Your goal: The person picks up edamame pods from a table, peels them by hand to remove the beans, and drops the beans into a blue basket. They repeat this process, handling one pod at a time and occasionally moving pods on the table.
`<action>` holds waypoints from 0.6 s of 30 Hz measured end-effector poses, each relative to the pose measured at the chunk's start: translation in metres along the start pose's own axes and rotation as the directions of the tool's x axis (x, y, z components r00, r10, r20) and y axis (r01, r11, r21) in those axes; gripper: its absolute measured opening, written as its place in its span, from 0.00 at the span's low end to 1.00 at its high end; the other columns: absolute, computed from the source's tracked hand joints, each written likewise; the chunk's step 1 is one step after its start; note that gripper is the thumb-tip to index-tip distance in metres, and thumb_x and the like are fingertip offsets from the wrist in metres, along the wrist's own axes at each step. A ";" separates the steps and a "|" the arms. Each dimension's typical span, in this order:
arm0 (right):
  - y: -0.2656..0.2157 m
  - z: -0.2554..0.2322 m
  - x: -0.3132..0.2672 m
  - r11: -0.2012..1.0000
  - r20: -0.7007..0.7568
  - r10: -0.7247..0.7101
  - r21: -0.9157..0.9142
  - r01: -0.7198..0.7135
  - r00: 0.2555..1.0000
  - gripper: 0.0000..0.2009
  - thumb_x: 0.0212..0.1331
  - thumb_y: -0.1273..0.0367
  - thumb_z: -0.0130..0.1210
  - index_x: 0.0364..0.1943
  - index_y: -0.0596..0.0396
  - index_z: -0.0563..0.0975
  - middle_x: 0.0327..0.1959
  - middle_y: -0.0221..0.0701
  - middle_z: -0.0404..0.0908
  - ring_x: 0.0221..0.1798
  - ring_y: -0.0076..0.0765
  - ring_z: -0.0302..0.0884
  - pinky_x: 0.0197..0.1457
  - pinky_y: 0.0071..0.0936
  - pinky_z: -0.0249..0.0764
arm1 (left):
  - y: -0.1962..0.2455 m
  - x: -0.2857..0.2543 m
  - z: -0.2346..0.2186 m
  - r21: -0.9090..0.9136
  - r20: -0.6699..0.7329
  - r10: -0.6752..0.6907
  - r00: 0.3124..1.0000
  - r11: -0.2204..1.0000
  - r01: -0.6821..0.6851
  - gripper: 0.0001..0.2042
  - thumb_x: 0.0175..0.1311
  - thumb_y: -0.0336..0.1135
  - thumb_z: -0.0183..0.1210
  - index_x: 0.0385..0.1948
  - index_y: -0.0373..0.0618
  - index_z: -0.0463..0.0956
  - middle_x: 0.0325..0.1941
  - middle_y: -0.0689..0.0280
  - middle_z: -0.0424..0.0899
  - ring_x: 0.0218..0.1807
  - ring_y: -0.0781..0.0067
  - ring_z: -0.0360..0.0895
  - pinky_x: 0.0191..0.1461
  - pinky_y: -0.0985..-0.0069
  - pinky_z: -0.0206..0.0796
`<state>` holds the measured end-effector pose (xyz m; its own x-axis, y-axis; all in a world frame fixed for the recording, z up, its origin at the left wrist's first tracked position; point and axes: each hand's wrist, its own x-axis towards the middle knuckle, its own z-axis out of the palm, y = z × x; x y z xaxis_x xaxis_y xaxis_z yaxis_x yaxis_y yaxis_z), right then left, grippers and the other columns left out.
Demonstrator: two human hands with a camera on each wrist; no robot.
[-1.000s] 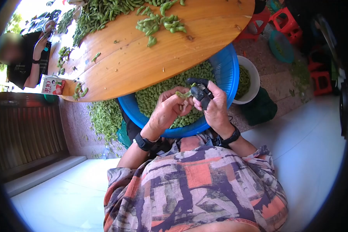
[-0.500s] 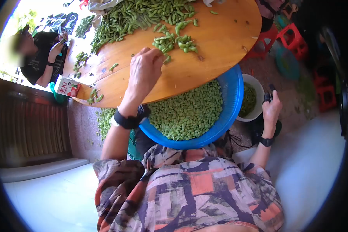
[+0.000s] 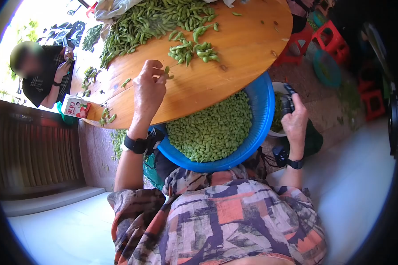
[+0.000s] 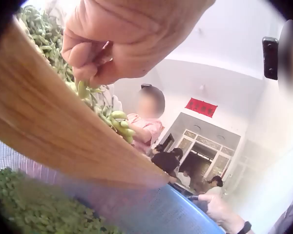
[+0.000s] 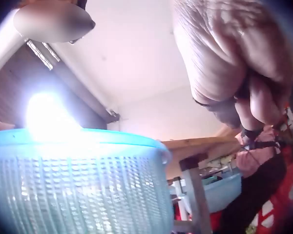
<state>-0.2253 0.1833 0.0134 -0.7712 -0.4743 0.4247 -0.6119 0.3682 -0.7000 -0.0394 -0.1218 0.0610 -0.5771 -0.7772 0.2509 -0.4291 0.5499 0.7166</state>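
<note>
Over the wooden table (image 3: 234, 44), my left hand (image 3: 149, 95) pinches a green soybean pod (image 3: 168, 73) between thumb and fingertips. The left wrist view shows this pod (image 4: 83, 89) under the fingertips. Near it on the table lie a small cluster of pods (image 3: 181, 52) and a large heap of pods (image 3: 141, 26). My right hand (image 3: 295, 123), with black covers on two digits, hangs beside the white bucket (image 3: 274, 132), and no object shows in it. Between my hands, a blue basket (image 3: 264, 106) holds many shelled green beans (image 3: 212, 128).
A red and white carton (image 3: 77, 107) stands at the table's left edge, near a seated person (image 3: 48, 75). Red stools (image 3: 329, 37) and a teal basin (image 3: 326, 68) are at the right. A dark green bag (image 3: 309, 139) lies by the bucket.
Both hands parted from over the basket: the left went to the table, the right to the bucket. In the last half second the left drew back slightly with a pod; the right moved slightly inward.
</note>
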 end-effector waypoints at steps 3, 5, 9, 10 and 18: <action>-0.030 0.011 0.000 0.989 0.074 -0.131 0.077 0.126 0.989 0.13 0.58 0.78 0.49 0.47 0.61 0.79 0.32 0.35 0.82 0.33 0.30 0.78 0.41 0.26 0.74 | -0.008 -0.013 -0.001 -0.205 -0.008 -0.038 0.999 0.978 0.035 0.05 0.59 0.23 0.59 0.37 0.38 0.78 0.29 0.61 0.84 0.28 0.73 0.81 0.33 0.76 0.73; -0.042 0.022 -0.008 0.965 0.202 -0.027 0.262 -0.028 0.979 0.12 0.60 0.75 0.50 0.46 0.59 0.80 0.30 0.25 0.81 0.28 0.18 0.73 0.32 0.17 0.69 | -0.003 -0.036 -0.003 -0.631 0.321 -0.023 0.947 0.740 0.233 0.06 0.60 0.22 0.59 0.38 0.37 0.79 0.28 0.66 0.82 0.25 0.79 0.77 0.29 0.81 0.69; -0.091 0.023 -0.016 0.835 0.455 -0.053 0.509 -0.210 0.889 0.11 0.58 0.76 0.52 0.44 0.61 0.79 0.26 0.34 0.74 0.27 0.27 0.70 0.32 0.25 0.67 | 0.031 -0.089 0.019 -0.715 0.525 0.062 0.849 0.573 0.401 0.03 0.64 0.23 0.60 0.37 0.38 0.80 0.25 0.69 0.80 0.24 0.85 0.73 0.27 0.85 0.66; -0.092 0.026 -0.018 0.828 0.464 -0.091 0.527 -0.192 0.881 0.10 0.59 0.75 0.53 0.44 0.61 0.79 0.27 0.34 0.73 0.28 0.28 0.70 0.33 0.25 0.67 | 0.038 -0.097 0.025 -0.712 0.572 0.032 0.820 0.516 0.476 0.03 0.64 0.25 0.61 0.36 0.38 0.80 0.24 0.70 0.80 0.24 0.84 0.73 0.27 0.85 0.65; -0.080 0.026 -0.026 0.810 0.570 -0.138 0.535 -0.238 0.810 0.09 0.56 0.76 0.55 0.41 0.63 0.78 0.26 0.36 0.69 0.30 0.32 0.67 0.35 0.28 0.65 | 0.035 -0.119 0.047 -0.708 0.603 -0.009 0.798 0.454 0.540 0.02 0.63 0.26 0.62 0.32 0.38 0.80 0.22 0.71 0.78 0.22 0.85 0.70 0.26 0.85 0.62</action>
<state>-0.1519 0.1459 0.0433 -0.4398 -0.8909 0.1136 -0.2183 -0.0167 -0.9757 -0.0187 0.0042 0.0261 -0.8753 -0.4409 -0.1985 -0.0144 -0.3866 0.9221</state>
